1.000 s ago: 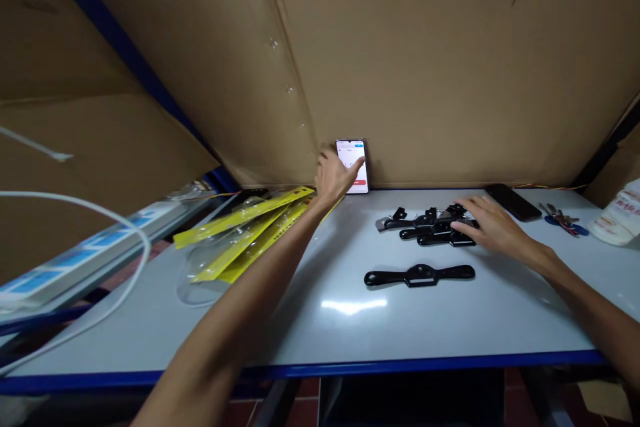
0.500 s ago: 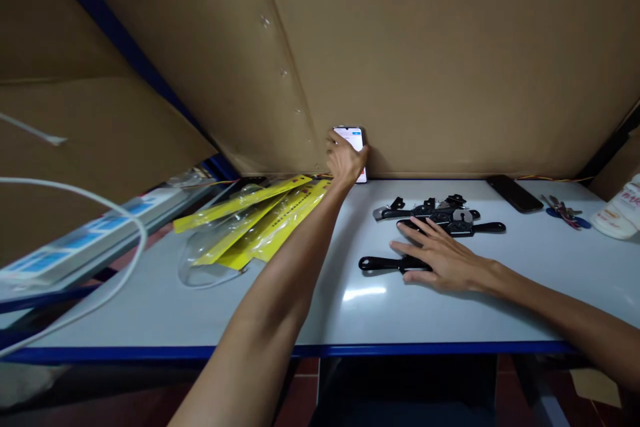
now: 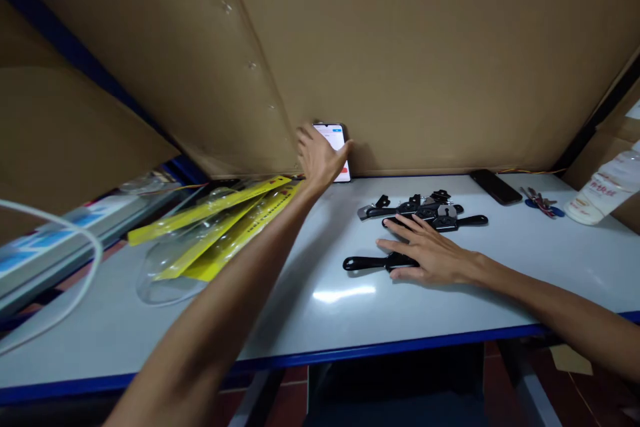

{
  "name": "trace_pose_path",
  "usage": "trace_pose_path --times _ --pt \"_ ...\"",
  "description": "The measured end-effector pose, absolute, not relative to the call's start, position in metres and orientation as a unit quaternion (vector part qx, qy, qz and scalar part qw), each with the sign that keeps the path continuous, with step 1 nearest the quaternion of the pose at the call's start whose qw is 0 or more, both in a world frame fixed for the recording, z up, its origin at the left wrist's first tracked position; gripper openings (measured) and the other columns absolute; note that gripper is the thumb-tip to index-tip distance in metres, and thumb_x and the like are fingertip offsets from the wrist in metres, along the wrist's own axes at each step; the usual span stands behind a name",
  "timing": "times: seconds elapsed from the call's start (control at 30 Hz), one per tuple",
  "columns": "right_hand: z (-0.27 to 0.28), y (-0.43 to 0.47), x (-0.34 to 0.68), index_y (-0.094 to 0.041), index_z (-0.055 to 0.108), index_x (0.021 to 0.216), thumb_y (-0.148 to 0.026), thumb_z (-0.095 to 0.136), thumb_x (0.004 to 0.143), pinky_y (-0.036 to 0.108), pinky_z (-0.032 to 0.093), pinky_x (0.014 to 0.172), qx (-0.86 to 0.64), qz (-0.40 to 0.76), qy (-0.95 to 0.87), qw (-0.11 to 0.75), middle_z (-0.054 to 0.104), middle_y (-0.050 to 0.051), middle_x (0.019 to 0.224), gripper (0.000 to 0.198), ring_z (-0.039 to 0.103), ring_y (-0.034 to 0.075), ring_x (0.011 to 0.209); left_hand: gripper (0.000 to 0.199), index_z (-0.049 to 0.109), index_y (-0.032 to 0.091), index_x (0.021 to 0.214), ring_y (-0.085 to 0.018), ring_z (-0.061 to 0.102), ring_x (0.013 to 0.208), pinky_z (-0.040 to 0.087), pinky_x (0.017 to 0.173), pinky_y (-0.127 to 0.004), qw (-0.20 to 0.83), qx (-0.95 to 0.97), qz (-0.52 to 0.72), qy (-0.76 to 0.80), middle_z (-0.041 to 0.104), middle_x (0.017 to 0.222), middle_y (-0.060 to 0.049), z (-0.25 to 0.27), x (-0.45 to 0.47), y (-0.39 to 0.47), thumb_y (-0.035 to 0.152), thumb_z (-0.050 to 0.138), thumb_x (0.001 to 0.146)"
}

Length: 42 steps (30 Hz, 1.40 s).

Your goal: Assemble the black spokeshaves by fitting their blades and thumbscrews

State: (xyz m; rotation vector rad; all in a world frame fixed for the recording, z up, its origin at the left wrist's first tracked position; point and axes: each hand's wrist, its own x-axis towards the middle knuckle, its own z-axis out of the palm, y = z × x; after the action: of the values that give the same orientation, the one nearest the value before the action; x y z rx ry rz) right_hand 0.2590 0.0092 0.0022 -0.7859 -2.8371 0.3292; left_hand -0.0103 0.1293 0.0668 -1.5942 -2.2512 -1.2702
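Lying spread, ungrasping, my right hand [image 3: 434,253] partly covers a black tool [image 3: 365,263], one o'clock; my left hand [image 3: 320,159], grip indeterminable, is at the phone [image 3: 337,138], twelve o'clock. Packaging [image 3: 213,237] apart; small parts [image 3: 383,201] seemingly unfitted.

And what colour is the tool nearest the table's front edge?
The tool is glossy black where uncovered, best seen in the head view.

Light is dim, and white glare streaks the tabletop [image 3: 380,320].
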Motion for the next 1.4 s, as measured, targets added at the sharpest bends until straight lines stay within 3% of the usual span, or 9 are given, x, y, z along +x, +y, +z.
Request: trace_pose_path --times 0.13,0.3,0.37,0.6,0.77,0.87,1.1,1.3,1.4 --pt "0.010 0.024 0.267 -0.028 0.054 0.149 -0.049 0.050 0.103 0.059 0.032 0.119 -0.306 0.082 -0.932 0.174 0.046 0.010 0.159 0.051 0.038 0.032 0.148 0.079 0.025 0.018 0.155 -0.039 0.040 0.142 0.038 0.114 -0.056 0.109 -0.689 -0.377 -0.610 0.037 0.154 -0.023 0.067 -0.019 0.072 0.047 0.063 0.092" --pt "0.021 0.069 0.277 -0.021 0.076 0.114 -0.029 0.046 0.103 0.050 0.048 0.101 -0.393 0.025 -0.893 0.219 0.074 0.012 0.113 0.033 0.061 0.029 0.112 0.034 0.059 0.020 0.123 -0.027 0.064 0.104 0.054 0.095 -0.045 -0.014 -0.862 -0.205 -0.463 0.063 0.120 -0.012 0.036 -0.006 -0.010 0.044 0.046 0.102" --pt "0.024 0.089 0.270 -0.019 0.076 0.108 -0.021 0.049 0.100 0.045 0.048 0.098 -0.397 0.020 -0.901 0.175 0.075 0.011 0.107 0.029 0.063 0.028 0.108 0.032 0.062 0.019 0.116 -0.026 0.064 0.098 0.056 0.088 -0.044 -0.038 -0.888 -0.153 -0.432 0.064 0.111 -0.011 0.024 0.005 -0.027 0.043 0.043 0.104" --pt "0.030 0.138 0.207 -0.022 0.076 0.114 -0.009 0.066 0.080 0.033 0.047 0.093 -0.313 0.106 -0.939 0.090 0.074 0.010 0.121 0.038 0.065 0.025 0.111 0.030 0.057 0.019 0.105 -0.021 0.064 0.072 0.047 0.064 -0.032 -0.044 -0.924 -0.061 -0.376 0.067 0.090 -0.006 0.010 0.022 -0.026 0.046 0.044 0.105" --pt "0.030 0.158 0.194 -0.018 0.074 0.074 -0.017 0.082 0.063 0.026 0.040 0.063 -0.395 0.235 -0.885 0.076 0.068 -0.001 0.068 0.014 0.060 0.016 0.069 0.029 0.053 0.020 0.097 -0.017 0.058 0.056 0.034 0.055 -0.030 -0.037 -0.926 -0.034 -0.375 0.069 0.077 -0.002 0.006 0.015 -0.025 0.044 0.039 0.108" --pt "0.030 0.168 0.199 -0.018 0.067 0.063 -0.021 0.084 0.060 0.025 0.035 0.058 -0.438 0.264 -0.853 0.107 0.060 -0.004 0.058 0.018 0.053 0.013 0.061 0.029 0.052 0.021 0.095 -0.018 0.059 0.055 0.030 0.053 -0.030 -0.034 -0.926 -0.048 -0.373 0.069 0.075 -0.002 0.005 0.014 -0.027 0.043 0.039 0.108" --pt "0.042 0.146 0.227 -0.015 0.070 0.085 -0.034 0.069 0.078 0.027 0.039 0.059 -0.488 0.282 -0.801 0.203 0.065 0.002 0.069 0.021 0.055 0.014 0.061 0.029 0.051 0.022 0.094 -0.016 0.058 0.054 0.030 0.053 -0.031 -0.037 -0.927 -0.076 -0.364 0.068 0.073 0.000 0.005 0.014 -0.026 0.045 0.040 0.107" --pt "0.044 0.084 0.258 -0.019 0.061 0.083 -0.032 0.068 0.077 0.028 0.042 0.064 -0.427 0.393 -0.777 0.244 0.064 -0.001 0.068 0.016 0.057 0.015 0.064 0.027 0.052 0.022 0.094 -0.016 0.057 0.055 0.027 0.054 -0.031 -0.068 -0.926 -0.073 -0.364 0.069 0.073 -0.001 0.004 0.012 -0.024 0.045 0.044 0.106" --pt "0.042 0.065 0.264 -0.018 0.064 0.098 -0.026 0.064 0.079 0.028 0.043 0.064 -0.408 0.404 -0.784 0.235 0.063 -0.002 0.069 0.020 0.058 0.015 0.064 0.030 0.053 0.022 0.094 -0.016 0.055 0.053 0.029 0.055 -0.031 -0.080 -0.924 -0.092 -0.363 0.067 0.070 -0.001 0.004 0.011 -0.024 0.046 0.040 0.106"
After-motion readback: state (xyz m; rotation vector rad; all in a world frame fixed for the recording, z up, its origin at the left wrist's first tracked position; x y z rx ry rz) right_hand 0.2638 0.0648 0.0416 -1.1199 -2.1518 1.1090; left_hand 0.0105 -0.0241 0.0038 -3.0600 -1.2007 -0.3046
